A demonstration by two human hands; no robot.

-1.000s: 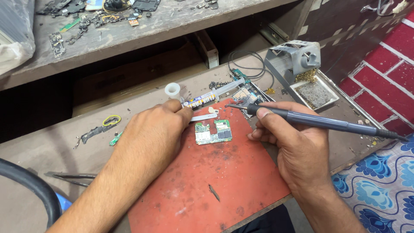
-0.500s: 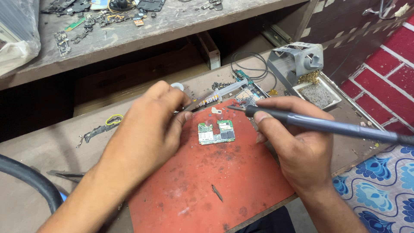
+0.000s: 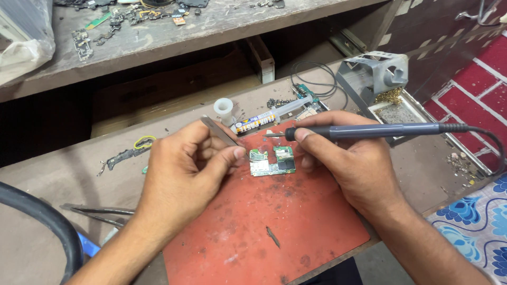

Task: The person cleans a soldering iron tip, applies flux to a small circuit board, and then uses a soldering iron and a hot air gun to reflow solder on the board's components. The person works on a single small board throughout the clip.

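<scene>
A small green circuit board (image 3: 272, 161) was laid flat on the red mat (image 3: 274, 227), between both hands. Tweezers (image 3: 219, 130) were pinched in the left hand (image 3: 182, 179), just beside the board. A soldering iron (image 3: 369, 130) was gripped in the right hand (image 3: 348, 163), its tip pointing left above the board.

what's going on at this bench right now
A person is working on a small green circuit board that lies on a red mat. The right hand holds a soldering iron with its tip just above the board. The left hand grips metal tweezers beside the board's left edge. A syringe and an iron stand sit behind.
</scene>
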